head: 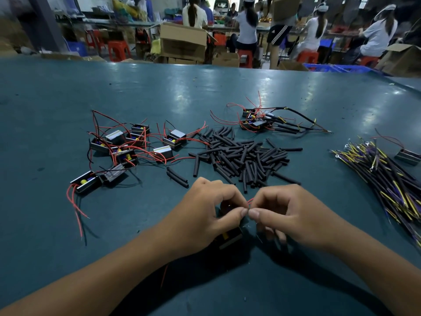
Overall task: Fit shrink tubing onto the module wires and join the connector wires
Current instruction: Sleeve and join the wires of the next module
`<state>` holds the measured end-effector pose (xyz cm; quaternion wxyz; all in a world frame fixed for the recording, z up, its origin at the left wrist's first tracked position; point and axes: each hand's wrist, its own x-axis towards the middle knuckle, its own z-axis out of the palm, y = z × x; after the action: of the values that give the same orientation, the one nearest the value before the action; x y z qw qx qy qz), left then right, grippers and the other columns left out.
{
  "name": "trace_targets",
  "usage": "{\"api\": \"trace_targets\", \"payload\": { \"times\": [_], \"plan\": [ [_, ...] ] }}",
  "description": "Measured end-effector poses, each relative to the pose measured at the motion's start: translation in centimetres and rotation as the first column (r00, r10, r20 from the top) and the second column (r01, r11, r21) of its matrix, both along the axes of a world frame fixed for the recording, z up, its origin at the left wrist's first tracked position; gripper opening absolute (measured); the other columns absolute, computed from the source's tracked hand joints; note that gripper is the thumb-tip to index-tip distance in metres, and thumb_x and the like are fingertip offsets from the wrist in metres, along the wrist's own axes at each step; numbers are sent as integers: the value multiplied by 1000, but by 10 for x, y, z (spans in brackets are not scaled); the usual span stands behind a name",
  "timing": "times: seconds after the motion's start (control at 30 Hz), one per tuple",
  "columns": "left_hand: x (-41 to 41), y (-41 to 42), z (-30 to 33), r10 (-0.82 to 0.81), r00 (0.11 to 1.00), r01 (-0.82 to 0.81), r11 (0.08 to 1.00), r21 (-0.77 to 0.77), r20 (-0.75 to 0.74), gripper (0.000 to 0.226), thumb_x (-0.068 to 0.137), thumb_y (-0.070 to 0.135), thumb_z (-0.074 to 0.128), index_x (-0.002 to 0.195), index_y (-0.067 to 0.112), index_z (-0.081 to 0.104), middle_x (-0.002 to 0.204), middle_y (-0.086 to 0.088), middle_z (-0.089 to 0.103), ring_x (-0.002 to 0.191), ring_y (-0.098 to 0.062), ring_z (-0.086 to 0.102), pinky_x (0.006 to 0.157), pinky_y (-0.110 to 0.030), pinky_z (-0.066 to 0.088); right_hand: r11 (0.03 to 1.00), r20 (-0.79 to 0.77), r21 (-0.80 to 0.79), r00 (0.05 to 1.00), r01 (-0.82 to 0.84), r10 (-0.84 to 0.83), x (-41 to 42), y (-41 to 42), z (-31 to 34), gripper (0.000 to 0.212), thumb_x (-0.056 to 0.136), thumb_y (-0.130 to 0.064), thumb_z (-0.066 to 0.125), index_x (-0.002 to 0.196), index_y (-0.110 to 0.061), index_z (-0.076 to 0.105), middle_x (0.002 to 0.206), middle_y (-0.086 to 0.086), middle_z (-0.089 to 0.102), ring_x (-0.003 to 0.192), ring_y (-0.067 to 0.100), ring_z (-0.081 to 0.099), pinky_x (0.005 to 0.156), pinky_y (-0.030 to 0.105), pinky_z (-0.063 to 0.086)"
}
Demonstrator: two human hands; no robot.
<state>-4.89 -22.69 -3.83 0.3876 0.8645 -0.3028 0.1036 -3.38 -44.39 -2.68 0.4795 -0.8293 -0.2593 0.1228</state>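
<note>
Both hands, left and right, pinch a red wire near the table edge, tubing pile just beyond.

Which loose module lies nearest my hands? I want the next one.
The small black box module with red wires at the group's near-left end; the others lie farther up the green table.

Tubing pile between modules (left) and connector wires.

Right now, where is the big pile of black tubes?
In the middle of the green table, just beyond both hands, between the little boxes and the wire bundle.
</note>
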Motion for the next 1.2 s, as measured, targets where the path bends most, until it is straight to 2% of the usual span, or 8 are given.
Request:
{"api": "trace_targets", "payload": {
  "times": [0.07,0.17,0.43,0.8,0.87,0.97,1.07,1.2],
  "plan": [
    [0,-2,0,-3,997,0,999,37,73,4,88,27,68,86,24,70,73,27,54,78,7,48,83,-19,31,993,-317,118,948,11,27,-2,3,0,15,88,-27,64,74,-22,68,65,5,65,50,17,61,40,23,45],
    [0,-3,-1,-4,983,-12,996,88,183,3,86,24,70,83,22,69,75,20,59,72,3,45,83,-31,36,977,-522,198,852,76,40,-4,7,-1,19,86,-31,63,70,-21,67,64,7,60,48,15,56,37,20,41],
    [2,-2,-4,-16,975,-8,994,110,220,4,88,25,69,85,23,69,77,15,64,72,-4,51,80,-37,40,954,-560,237,828,181,-18,-4,10,-1,16,85,-21,70,69,-17,66,61,7,57,45,13,52,35,19,38],
    [5,-3,-9,5,969,-33,993,110,248,8,88,29,66,83,22,68,75,15,63,70,-5,51,79,-37,40,989,-54,92,993,114,-109,-5,4,-4,10,89,-28,67,81,-21,69,68,6,69,57,24,69,46,31,52],
    [4,-4,-10,2,968,-31,993,111,250,5,87,26,71,84,22,69,75,15,63,70,-6,52,77,-38,41,995,174,-7,980,95,-92,-5,2,-6,12,92,-30,64,83,-24,68,68,-3,69,56,14,66,52,26,54],
    [5,-4,-9,10,970,-38,993,111,244,3,86,24,73,85,22,71,76,14,65,70,-6,51,76,-37,41,959,632,-263,770,105,89,-5,1,-5,20,94,-35,52,90,-22,67,74,-12,64,64,5,59,60,25,49],
    [5,-3,-8,5,977,-27,995,99,215,3,86,23,73,85,21,71,77,15,65,71,-1,48,79,-36,40,930,755,-336,633,148,172,-4,2,-6,21,95,-26,52,89,-14,68,74,-3,62,60,20,57,52,40,50],
    [5,-3,-10,-7,980,-11,996,88,198,4,87,26,71,87,22,72,79,17,64,72,0,48,80,-36,40,917,826,-365,512,163,238,0,0,-5,20,94,-17,54,83,-10,70,70,0,58,55,22,54,45,39,47]
  ]
}}
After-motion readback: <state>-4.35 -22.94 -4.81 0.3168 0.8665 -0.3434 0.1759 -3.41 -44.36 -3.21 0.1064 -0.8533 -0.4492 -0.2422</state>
